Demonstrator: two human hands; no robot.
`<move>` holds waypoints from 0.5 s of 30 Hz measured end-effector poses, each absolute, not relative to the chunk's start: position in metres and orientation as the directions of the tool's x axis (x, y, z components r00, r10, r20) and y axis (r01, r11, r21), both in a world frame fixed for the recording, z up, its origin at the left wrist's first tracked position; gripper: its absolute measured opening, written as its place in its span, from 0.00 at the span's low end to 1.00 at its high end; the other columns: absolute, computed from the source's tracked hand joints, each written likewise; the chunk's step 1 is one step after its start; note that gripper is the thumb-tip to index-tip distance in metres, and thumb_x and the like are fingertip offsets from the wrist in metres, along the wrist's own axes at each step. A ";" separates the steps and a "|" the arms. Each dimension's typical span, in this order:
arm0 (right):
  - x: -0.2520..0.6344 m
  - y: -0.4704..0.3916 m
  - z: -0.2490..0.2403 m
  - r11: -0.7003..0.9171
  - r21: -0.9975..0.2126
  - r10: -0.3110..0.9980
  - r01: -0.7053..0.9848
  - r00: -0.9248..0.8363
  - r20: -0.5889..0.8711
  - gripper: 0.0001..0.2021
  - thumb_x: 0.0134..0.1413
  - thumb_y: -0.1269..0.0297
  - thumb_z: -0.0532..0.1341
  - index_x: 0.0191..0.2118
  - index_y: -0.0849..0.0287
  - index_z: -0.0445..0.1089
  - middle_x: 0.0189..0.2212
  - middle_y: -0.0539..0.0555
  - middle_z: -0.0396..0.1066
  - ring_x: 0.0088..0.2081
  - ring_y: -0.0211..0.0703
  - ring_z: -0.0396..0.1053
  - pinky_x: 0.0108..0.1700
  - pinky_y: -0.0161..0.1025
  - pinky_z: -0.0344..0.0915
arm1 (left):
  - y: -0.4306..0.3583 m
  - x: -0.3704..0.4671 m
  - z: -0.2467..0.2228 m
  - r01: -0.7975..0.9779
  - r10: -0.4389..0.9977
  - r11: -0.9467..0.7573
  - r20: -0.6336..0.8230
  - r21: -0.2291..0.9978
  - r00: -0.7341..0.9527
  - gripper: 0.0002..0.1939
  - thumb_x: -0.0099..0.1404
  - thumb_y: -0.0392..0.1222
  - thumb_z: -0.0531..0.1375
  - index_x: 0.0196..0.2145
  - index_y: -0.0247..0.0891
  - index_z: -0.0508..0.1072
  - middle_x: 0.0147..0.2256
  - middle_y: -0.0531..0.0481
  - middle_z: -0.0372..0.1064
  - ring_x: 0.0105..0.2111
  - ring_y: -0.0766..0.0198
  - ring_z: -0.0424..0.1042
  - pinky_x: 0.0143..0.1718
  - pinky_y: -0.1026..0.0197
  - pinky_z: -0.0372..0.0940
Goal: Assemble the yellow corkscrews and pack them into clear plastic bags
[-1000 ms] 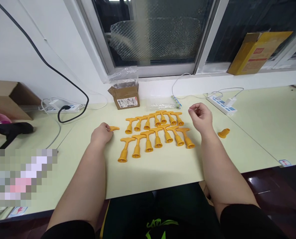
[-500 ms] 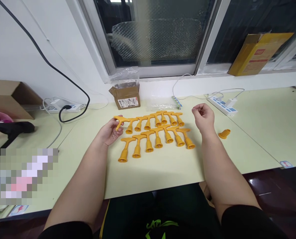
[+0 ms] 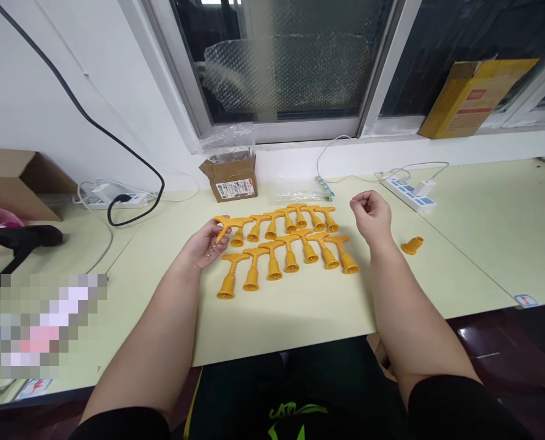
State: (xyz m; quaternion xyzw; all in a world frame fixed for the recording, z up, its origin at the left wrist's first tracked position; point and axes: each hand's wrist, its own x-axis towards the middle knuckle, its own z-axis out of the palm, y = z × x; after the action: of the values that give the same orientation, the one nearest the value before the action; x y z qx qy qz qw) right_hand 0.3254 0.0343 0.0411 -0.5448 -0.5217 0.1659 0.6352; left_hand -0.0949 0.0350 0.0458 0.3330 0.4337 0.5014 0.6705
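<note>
Left grip (image 3: pixel 201 247): yellow plastic T-handled corkscrew (image 3: pixel 223 226) held. Yellow bell-shaped plastic sleeve (image 3: pixel 411 246) placed four o'clock of curled right grip (image 3: pixel 375 215).

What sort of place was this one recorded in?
Probably a small workshop or light assembly room: matching yellow T-handled pieces stand out in two rows on a long pale table, with an open labelled carton behind them near the window.
</note>
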 end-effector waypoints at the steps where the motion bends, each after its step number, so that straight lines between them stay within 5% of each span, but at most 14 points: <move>1: 0.326 0.035 0.041 0.349 -0.865 0.781 0.360 0.399 0.481 0.03 0.52 0.65 0.65 0.33 0.56 0.71 0.23 0.46 0.66 0.23 0.36 0.60 0.27 0.36 0.58 | 0.035 -0.095 0.046 -0.386 0.960 0.279 -0.253 0.879 0.118 0.18 0.57 0.28 0.58 0.45 0.39 0.70 0.29 0.50 0.70 0.19 0.70 0.64 0.16 0.73 0.57; 8: 0.328 0.039 0.034 0.326 -0.873 0.812 0.364 0.366 0.456 0.04 0.51 0.64 0.65 0.34 0.56 0.71 0.22 0.46 0.65 0.23 0.36 0.60 0.28 0.36 0.57 | 0.040 -0.097 0.042 -0.449 0.942 0.310 -0.336 0.838 0.024 0.03 0.68 0.36 0.58 0.38 0.36 0.71 0.27 0.48 0.70 0.18 0.69 0.64 0.15 0.72 0.57; 15: 0.334 0.045 0.023 0.262 -0.866 0.826 0.426 0.366 0.430 0.05 0.49 0.64 0.65 0.33 0.56 0.72 0.23 0.46 0.66 0.25 0.37 0.62 0.31 0.38 0.59 | 0.051 -0.108 0.028 -0.466 0.936 0.189 -0.302 0.864 -0.179 0.06 0.70 0.36 0.56 0.33 0.36 0.69 0.22 0.50 0.68 0.17 0.68 0.66 0.18 0.69 0.63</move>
State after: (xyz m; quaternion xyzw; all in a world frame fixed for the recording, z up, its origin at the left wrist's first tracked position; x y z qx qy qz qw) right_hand 0.3336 0.0453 0.0231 -0.5829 -0.5367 0.1707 0.5857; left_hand -0.1084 0.0511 0.0278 0.2394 0.4915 0.5899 0.5943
